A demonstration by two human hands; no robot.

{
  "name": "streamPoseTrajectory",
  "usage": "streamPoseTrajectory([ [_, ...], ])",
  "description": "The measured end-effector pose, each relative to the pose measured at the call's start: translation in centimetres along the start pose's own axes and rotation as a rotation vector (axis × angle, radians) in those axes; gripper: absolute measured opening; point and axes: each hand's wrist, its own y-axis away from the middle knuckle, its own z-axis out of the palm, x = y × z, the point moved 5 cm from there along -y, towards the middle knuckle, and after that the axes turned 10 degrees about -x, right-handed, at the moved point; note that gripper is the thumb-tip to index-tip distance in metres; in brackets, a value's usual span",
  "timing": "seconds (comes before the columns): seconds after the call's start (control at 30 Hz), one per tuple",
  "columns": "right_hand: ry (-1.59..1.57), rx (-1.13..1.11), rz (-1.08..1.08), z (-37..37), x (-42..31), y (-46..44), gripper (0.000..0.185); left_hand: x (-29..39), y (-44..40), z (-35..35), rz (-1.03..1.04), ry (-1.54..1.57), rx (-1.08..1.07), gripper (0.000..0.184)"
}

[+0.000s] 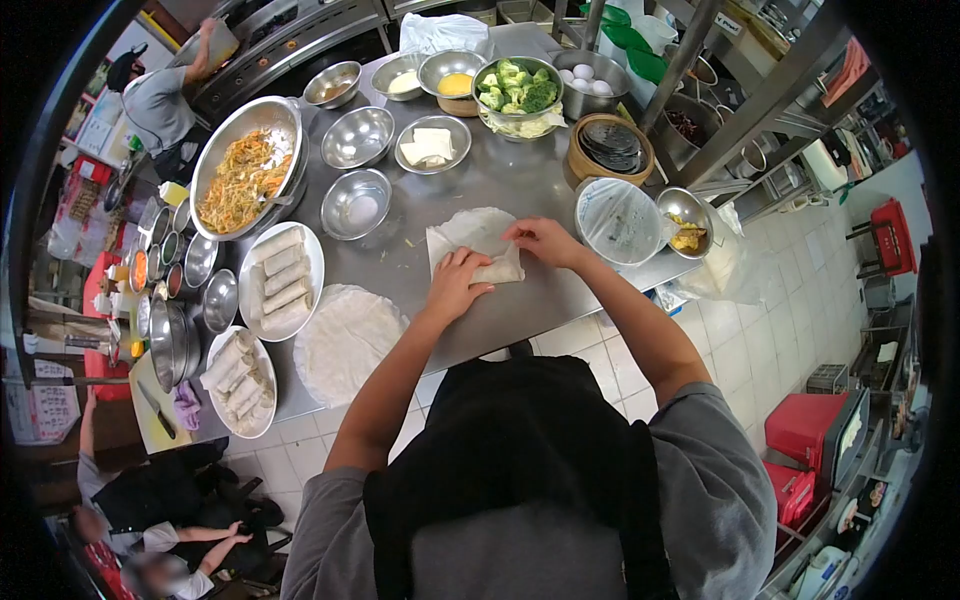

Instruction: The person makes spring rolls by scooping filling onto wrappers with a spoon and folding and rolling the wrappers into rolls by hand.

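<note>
A thin, pale spring roll wrapper lies on the steel table, its near part folded over into a flap. My left hand holds down this folded part, fingers on top and thumb at the near edge. At the wrapper's right side, the fingertips of my right hand pinch its edge. Any filling under the fold is hidden. Left of my left forearm is a stack of round wrappers. Finished rolls lie on a white oval plate, and more rolls on a second plate.
A large bowl of shredded filling stands back left. Along the back are steel bowls, broccoli and eggs. A lidded tub is to my right. A knife lies far left. Co-workers are at the left.
</note>
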Motion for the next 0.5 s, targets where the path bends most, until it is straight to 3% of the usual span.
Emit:
streamPoseTrajectory([
  [0.13,0.343,0.146,-0.202,-0.8,-1.5,0.8,0.022,0.4,0.1,0.1,-0.005,-0.015,-0.014,0.049],
  [0.23,0.316,0.075,-0.098,-0.5,-1.0,0.4,0.02,0.4,0.1,0.0,-0.021,-0.02,-0.023,0.049],
  [0.5,0.435,-0.049,-0.104,2.1,-2.4,-3.6,0.012,0.4,0.3,0.1,0.014,0.002,-0.005,0.048],
])
